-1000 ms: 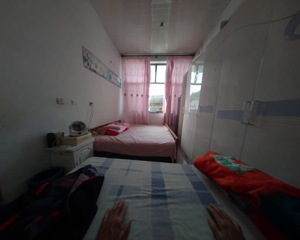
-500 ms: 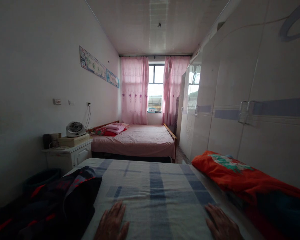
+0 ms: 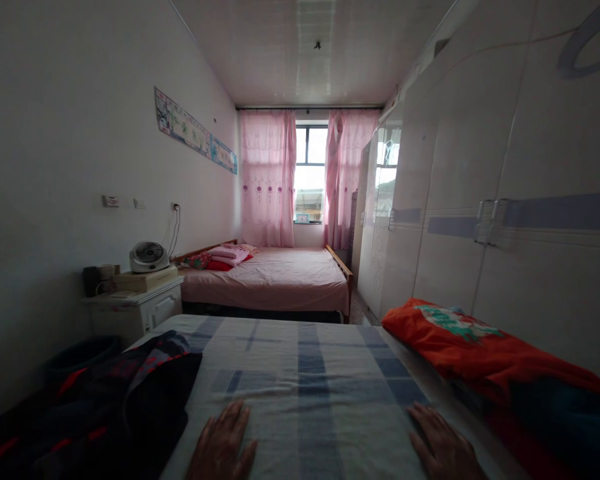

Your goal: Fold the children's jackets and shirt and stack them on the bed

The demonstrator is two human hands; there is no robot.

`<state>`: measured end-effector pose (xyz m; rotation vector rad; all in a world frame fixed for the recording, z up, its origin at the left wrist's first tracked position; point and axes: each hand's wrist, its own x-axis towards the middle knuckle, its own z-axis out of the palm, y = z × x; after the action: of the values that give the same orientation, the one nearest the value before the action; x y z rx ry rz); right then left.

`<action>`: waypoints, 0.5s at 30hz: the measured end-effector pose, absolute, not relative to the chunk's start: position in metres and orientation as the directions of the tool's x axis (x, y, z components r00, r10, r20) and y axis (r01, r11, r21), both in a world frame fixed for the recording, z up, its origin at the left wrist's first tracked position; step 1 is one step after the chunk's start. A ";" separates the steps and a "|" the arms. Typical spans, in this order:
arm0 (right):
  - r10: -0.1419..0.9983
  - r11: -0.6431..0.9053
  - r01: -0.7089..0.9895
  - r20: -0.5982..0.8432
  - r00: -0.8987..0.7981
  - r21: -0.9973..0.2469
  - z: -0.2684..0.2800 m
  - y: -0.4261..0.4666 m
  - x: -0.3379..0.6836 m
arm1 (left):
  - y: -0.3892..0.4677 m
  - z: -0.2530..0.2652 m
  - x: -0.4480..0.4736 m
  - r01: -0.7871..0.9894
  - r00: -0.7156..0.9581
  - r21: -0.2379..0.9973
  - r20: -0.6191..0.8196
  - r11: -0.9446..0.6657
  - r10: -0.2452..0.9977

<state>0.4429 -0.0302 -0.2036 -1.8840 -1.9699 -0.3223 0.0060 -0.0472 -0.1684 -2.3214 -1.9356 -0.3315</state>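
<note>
Both my hands rest on a bed covered by a pale sheet (image 3: 275,393) with blue stripes and blocks. At the lower left, my left hand (image 3: 223,441) lies flat, palm down, thumb out to the side. My right hand (image 3: 443,441) is likewise flat near the sheet's right side, its fingers stretched forward. Neither hand holds anything. Left of my left hand lies a dark garment (image 3: 145,393) with red marks, probably a jacket. An orange-red cloth (image 3: 470,343) with a green and white print is heaped to the right of my right hand.
Beyond stands a second bed (image 3: 280,280) with a pink sheet and folded pink bedding (image 3: 227,255). A small fan (image 3: 149,257) sits on a box atop a white bedside cabinet (image 3: 160,310). White wardrobes (image 3: 450,167) line the right wall. Pink curtains (image 3: 267,180) flank the window.
The view has shifted very slightly. My hands stay flat on the sheet in almost the same places.
</note>
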 end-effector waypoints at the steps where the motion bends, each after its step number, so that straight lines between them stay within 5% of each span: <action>1: 0.902 0.069 0.992 0.432 -0.017 -0.105 -0.201 -0.031 0.442 | -0.049 -0.165 0.008 0.983 0.152 0.066 0.213 -0.169 0.965; 10: 0.925 0.093 0.986 0.379 -0.033 -0.141 -0.184 -0.036 0.443 | -0.070 -0.130 0.026 0.968 0.093 0.217 0.166 -0.128 0.982; 15: 0.875 0.171 0.973 0.478 -0.078 -0.154 -0.207 -0.016 0.466 | -0.071 -0.133 0.024 0.963 0.069 0.244 0.191 -0.116 0.979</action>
<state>0.4659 -0.0157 -0.2066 -1.7406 -1.9904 -0.2814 0.0245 -0.0711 -0.1335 -2.3347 -2.1233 -0.4950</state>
